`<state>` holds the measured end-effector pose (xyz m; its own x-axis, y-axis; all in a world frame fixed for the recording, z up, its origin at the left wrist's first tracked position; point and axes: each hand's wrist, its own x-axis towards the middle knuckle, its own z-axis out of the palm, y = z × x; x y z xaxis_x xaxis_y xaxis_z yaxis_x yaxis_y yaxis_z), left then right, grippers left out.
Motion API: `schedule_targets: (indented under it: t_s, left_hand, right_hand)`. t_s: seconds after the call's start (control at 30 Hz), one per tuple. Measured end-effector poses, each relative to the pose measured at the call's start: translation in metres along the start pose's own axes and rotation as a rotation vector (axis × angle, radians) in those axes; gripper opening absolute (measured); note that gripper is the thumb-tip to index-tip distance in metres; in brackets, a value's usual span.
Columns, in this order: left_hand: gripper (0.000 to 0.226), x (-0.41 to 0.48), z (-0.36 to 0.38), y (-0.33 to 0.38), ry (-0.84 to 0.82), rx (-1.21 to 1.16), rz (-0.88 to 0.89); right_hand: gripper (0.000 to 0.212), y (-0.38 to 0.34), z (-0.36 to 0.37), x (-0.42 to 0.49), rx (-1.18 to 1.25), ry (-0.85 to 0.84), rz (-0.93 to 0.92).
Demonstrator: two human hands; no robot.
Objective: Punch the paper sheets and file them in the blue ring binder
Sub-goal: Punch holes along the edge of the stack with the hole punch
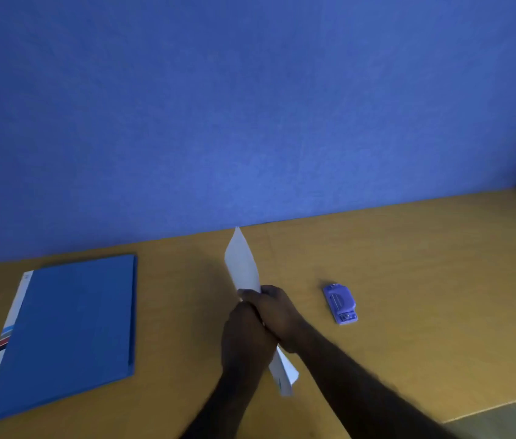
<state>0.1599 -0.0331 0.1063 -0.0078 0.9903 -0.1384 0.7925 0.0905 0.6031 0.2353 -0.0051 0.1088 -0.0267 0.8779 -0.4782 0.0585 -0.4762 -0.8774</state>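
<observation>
White paper sheets [242, 264] stand on edge above the middle of the wooden table, folded or bent lengthwise, with their lower end sticking out below my hands. My left hand [245, 335] and my right hand [274, 315] are both closed around the middle of the sheets, pressed together. The blue ring binder [66, 324] lies shut and flat on the table to the left, its white labelled spine at the far left. A small purple hole punch [340, 304] sits on the table to the right of my hands, untouched.
The wooden table [424, 280] runs along a blue wall [250, 106] at the back. Its front right edge [497, 407] drops off at the lower right. A dark shape shows at the far right edge.
</observation>
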Motion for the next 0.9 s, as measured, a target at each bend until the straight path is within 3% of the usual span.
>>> schedule_targets:
  t_s: [0.13,0.23,0.3,0.4,0.43,0.5,0.57,0.6,0.7,0.9]
  left_hand:
    - [0.016,0.001,0.000,0.002,0.031,-0.071,0.051]
    - [0.040,0.005,0.006,-0.012,-0.035,-0.148,0.190]
    - [0.058,0.010,0.004,-0.027,-0.060,-0.378,0.134]
    - [0.063,0.027,0.005,-0.070,0.220,-0.443,-0.080]
    - [0.063,0.032,0.002,-0.083,0.215,-0.470,-0.210]
    - [0.043,0.040,-0.004,-0.099,0.004,-0.682,-0.461]
    - [0.032,0.043,-0.005,-0.111,-0.213,-0.831,-0.550]
    - [0.032,0.045,-0.003,-0.116,-0.244,-0.845,-0.543]
    - [0.028,0.044,-0.002,-0.115,-0.123,-0.832,-0.521]
    - [0.028,0.053,0.025,-0.120,-0.154,-0.461,-0.375]
  right_hand:
    - [0.027,-0.008,-0.020,0.012,-0.037,0.115,0.031]
    - [0.008,-0.009,-0.036,0.018,0.012,0.086,-0.008]
    - [0.007,-0.009,-0.049,0.019,0.116,0.012,-0.067]
    - [0.022,-0.010,-0.073,0.016,0.239,-0.069,-0.055]
    - [0.025,-0.008,-0.080,0.017,0.274,-0.099,-0.024]
    - [0.028,-0.002,-0.093,0.021,0.328,-0.123,0.034]
    - [0.029,0.007,-0.100,0.027,0.339,-0.136,0.080]
    - [0.028,0.011,-0.100,0.029,0.344,-0.145,0.100]
    - [0.018,0.033,-0.103,0.040,0.325,-0.038,0.159]
    - [0.020,0.077,-0.097,0.071,0.117,0.082,0.220]
